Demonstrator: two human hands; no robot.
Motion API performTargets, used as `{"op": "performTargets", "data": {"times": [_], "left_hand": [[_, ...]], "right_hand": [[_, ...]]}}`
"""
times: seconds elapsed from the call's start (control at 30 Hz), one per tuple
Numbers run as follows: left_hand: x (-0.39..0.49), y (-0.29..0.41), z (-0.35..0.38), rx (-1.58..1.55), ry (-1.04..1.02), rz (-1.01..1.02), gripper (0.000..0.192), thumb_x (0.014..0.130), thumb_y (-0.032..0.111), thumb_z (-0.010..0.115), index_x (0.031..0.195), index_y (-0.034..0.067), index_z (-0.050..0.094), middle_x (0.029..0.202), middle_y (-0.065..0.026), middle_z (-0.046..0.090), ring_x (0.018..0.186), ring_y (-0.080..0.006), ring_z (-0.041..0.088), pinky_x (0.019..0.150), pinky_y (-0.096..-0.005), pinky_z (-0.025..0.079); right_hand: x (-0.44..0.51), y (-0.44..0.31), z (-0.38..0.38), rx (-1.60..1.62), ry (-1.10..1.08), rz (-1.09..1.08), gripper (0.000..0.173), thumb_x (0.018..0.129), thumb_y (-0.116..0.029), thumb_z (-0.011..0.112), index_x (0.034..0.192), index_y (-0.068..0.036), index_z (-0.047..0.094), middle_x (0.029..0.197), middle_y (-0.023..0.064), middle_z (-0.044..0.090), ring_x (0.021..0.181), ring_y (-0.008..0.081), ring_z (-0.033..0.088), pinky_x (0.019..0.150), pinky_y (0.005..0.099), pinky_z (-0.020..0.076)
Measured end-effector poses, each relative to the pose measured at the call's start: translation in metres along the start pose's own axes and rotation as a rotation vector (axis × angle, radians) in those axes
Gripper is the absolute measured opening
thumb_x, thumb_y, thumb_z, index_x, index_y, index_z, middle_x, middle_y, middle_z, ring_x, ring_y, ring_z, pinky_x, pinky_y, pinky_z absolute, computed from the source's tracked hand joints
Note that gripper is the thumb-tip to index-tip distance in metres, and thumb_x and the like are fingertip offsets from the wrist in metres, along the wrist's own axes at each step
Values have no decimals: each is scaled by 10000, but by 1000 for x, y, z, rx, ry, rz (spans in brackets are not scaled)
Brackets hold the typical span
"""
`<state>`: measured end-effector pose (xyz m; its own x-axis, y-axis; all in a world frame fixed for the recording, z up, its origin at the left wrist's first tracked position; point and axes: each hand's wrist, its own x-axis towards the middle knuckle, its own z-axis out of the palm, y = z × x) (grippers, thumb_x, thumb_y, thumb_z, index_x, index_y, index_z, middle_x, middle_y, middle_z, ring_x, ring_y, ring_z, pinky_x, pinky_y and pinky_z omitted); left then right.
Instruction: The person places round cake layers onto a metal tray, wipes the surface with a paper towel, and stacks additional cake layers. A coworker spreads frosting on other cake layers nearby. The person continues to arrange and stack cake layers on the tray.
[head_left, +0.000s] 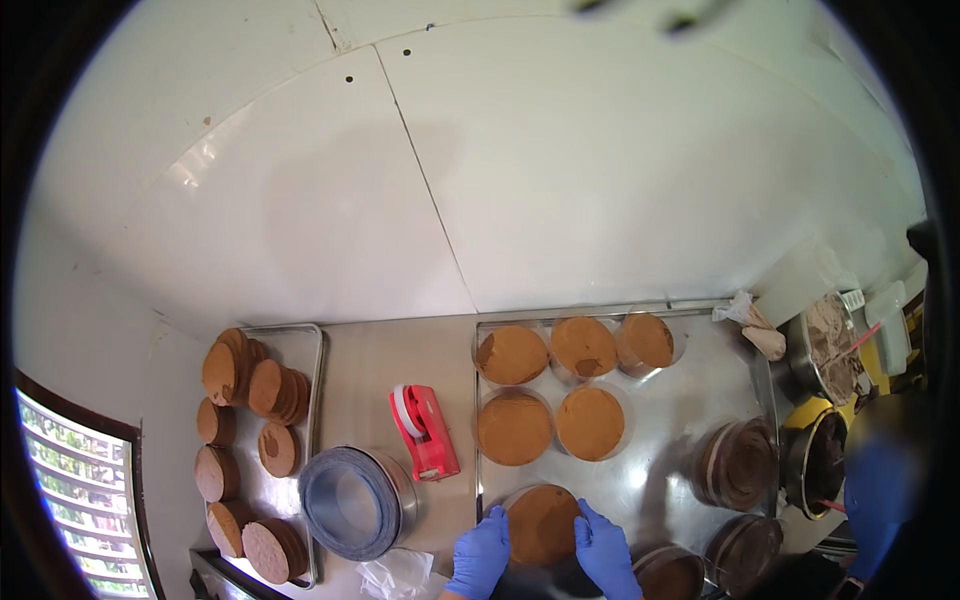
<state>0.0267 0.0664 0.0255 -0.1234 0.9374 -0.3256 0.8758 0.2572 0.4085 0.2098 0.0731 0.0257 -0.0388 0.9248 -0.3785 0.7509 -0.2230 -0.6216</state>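
Observation:
My left hand (481, 556) and my right hand (604, 553), both in blue gloves, grip opposite sides of a round brown cake layer (544, 525). A clear plastic collar seems to stand around its far edge. The round lies at the near left of a metal sheet tray (660, 420). Beyond my hands, several more brown cake rounds (514, 429) sit in clear collars on that tray. Right of my right hand stands a collared cake (670, 577) with a dark top, partly cut off by the picture's edge.
Left of my hands are a large roll of clear plastic strip (352, 502), a red tape dispenser (427, 435) and a crumpled clear bag (395, 574). Another tray (319, 450) bears stacked cake layers (277, 390). Layered chocolate cakes (739, 465), a piping bag (763, 341), bowls (814, 465) and a co-worker's blue-covered arm (881, 472) are right.

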Motion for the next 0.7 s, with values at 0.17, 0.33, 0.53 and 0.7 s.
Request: {"op": "performTargets", "data": {"times": [0.17, 0.33, 0.53, 0.7], "left_hand": [[15, -8, -14, -87, 177, 36, 284, 919, 270, 472, 1035, 55, 617, 734, -194, 611, 670, -356, 605, 607, -434, 482], [16, -20, -13, -52, 61, 34, 327, 927, 330, 432, 1017, 55, 583, 738, -188, 621, 660, -349, 625, 567, -437, 506], [19, -23, -2, -13, 82, 18, 300, 915, 293, 451, 816, 45, 588, 736, -181, 610, 654, -365, 594, 594, -456, 473], [13, -23, -9, 107, 42, -84, 293, 894, 298, 465, 779, 70, 608, 734, -155, 623, 648, -348, 603, 579, -446, 478]], "right_hand": [[20, -4, 1, 62, 100, 3, 433, 918, -290, 462, 1237, 1, 503, 926, 213, 640, 804, 380, 618, 743, 439, 493], [26, -5, 0, 69, 79, -23, 369, 916, -259, 463, 1174, -13, 559, 861, 220, 639, 738, 369, 618, 688, 442, 492], [31, -9, 7, -78, 104, -110, 318, 912, -234, 468, 1111, -29, 607, 788, 212, 631, 655, 369, 607, 614, 458, 487], [30, -17, 14, -352, 293, -167, 259, 907, -250, 474, 968, -63, 644, 664, 164, 607, 581, 322, 602, 561, 417, 490]]}}
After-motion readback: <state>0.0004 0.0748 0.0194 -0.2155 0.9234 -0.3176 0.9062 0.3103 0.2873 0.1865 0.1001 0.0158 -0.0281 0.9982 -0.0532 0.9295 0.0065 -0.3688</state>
